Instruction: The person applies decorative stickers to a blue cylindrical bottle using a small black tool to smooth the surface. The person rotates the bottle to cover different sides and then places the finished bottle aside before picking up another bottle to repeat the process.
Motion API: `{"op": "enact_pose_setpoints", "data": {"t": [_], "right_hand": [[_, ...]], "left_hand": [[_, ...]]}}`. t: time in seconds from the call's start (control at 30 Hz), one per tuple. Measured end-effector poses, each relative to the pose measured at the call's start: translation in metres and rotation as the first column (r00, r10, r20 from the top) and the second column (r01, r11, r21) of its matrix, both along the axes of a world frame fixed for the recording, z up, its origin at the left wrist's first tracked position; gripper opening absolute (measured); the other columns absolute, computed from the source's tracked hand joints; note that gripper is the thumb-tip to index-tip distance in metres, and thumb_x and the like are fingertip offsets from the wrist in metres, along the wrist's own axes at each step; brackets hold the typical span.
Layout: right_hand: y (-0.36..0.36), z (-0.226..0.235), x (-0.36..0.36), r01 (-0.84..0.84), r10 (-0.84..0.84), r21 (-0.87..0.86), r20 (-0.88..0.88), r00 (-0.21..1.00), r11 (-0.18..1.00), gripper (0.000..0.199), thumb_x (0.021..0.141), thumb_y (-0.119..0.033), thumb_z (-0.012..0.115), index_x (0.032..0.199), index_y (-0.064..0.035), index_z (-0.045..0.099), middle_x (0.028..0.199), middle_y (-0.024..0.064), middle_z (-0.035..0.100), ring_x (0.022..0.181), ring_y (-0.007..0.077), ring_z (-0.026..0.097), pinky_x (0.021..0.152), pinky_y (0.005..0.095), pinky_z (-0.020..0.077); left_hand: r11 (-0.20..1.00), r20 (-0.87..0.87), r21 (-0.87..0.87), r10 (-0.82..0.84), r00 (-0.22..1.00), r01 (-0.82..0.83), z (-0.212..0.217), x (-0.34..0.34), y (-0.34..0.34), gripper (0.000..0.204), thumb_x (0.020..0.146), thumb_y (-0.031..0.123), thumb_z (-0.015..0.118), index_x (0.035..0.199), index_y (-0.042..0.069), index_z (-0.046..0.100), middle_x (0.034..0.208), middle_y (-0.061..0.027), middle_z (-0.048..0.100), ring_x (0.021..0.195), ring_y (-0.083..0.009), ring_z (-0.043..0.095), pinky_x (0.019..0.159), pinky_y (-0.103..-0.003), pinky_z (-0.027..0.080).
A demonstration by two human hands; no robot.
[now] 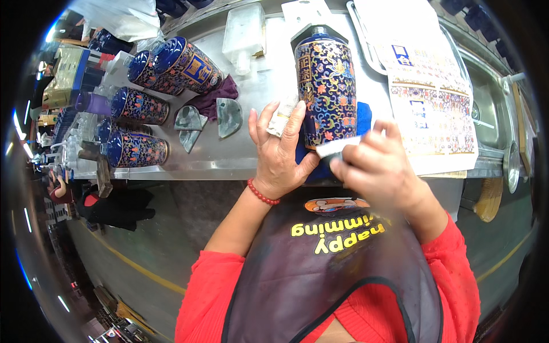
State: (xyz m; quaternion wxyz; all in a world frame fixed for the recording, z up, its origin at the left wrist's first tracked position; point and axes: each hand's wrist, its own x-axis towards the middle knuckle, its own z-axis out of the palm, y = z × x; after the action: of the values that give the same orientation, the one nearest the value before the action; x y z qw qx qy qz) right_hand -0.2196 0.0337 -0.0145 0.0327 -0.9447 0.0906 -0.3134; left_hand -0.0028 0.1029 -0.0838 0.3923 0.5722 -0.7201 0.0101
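Closest in, a dark glossy apron (320, 268) over red sleeves, then the right hand (377, 168) pinching a white label strip (338, 147) against the bottle's lower end. Left hand (280, 154), fingers spread flat on the bottle's side, seems to steady it. The blue ornate bottle (327, 94) lies on a blue cloth (362, 117) at the steel table (229, 163) edge, likely padding its glaze. Beyond, sheets of labels (432, 108) to the right, more matching bottles (171, 71) lying far left
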Motion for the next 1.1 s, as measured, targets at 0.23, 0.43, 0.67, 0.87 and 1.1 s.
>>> {"op": "enact_pose_setpoints", "data": {"t": [0.23, 0.43, 0.67, 0.87, 1.1], "right_hand": [[0.006, -0.003, -0.011, 0.018, -0.025, 0.141, 0.045, 0.999, 0.99, 0.017, 0.071, -0.014, 0.073, 0.088, -0.0122, 0.07, 0.085, -0.0012, 0.056, 0.074, 0.0167, 0.054, 0.078, 0.0408, 0.0392], [0.008, -0.005, -0.007, 0.1, -0.109, 0.153, 0.054, 0.993, 0.983, 0.017, 0.075, -0.013, 0.072, 0.092, -0.012, 0.07, 0.084, 0.0002, 0.055, 0.075, 0.0174, 0.055, 0.083, 0.0408, 0.0405], [0.008, -0.01, -0.005, 0.102, -0.117, 0.132, 0.113, 0.987, 0.986, 0.021, 0.069, -0.012, 0.076, 0.09, -0.0121, 0.072, 0.088, -0.0012, 0.061, 0.072, 0.0165, 0.055, 0.078, 0.0395, 0.0402], [0.011, -0.018, -0.002, -0.027, 0.026, 0.186, 0.012, 1.0, 0.982, 0.02, 0.069, -0.012, 0.076, 0.088, -0.0118, 0.072, 0.086, -0.0021, 0.06, 0.069, 0.0158, 0.053, 0.076, 0.0394, 0.0395], [0.01, -0.01, 0.0, 0.033, -0.031, 0.06, -0.034, 0.999, 0.998, 0.022, 0.07, -0.013, 0.074, 0.092, -0.0133, 0.072, 0.086, -0.002, 0.06, 0.068, 0.0151, 0.053, 0.076, 0.0394, 0.0391]], "left_hand": [[0.999, 0.321, -0.021, 0.037, 0.947, -0.032, 0.021, 0.007, -0.001, 0.082, 0.072, 0.045, 0.08, 0.144, 0.012, 0.059, 0.135, -0.0126, 0.064, 0.14, -0.0387, 0.037, 0.119, -0.065, 0.002], [1.0, 0.093, -0.009, 0.026, 0.995, -0.025, 0.012, -0.001, -0.009, 0.089, 0.067, 0.041, 0.082, 0.148, 0.015, 0.055, 0.142, -0.012, 0.058, 0.138, -0.0357, 0.039, 0.119, -0.064, 0.002], [0.998, 0.297, -0.005, 0.057, 0.953, -0.058, 0.022, 0.002, -0.008, 0.081, 0.072, 0.049, 0.077, 0.144, 0.016, 0.06, 0.133, -0.0131, 0.066, 0.143, -0.0383, 0.033, 0.119, -0.065, -0.004], [0.999, 0.222, -0.021, 0.032, 0.975, -0.027, 0.018, -0.001, -0.01, 0.084, 0.073, 0.052, 0.079, 0.146, 0.017, 0.057, 0.135, -0.0118, 0.064, 0.143, -0.0365, 0.033, 0.119, -0.064, -0.003], [0.999, 0.182, -0.004, 0.054, 0.982, -0.054, 0.014, 0.003, -0.013, 0.087, 0.072, 0.046, 0.079, 0.149, 0.014, 0.054, 0.136, -0.0115, 0.063, 0.143, -0.0368, 0.034, 0.119, -0.064, -0.002]]}}
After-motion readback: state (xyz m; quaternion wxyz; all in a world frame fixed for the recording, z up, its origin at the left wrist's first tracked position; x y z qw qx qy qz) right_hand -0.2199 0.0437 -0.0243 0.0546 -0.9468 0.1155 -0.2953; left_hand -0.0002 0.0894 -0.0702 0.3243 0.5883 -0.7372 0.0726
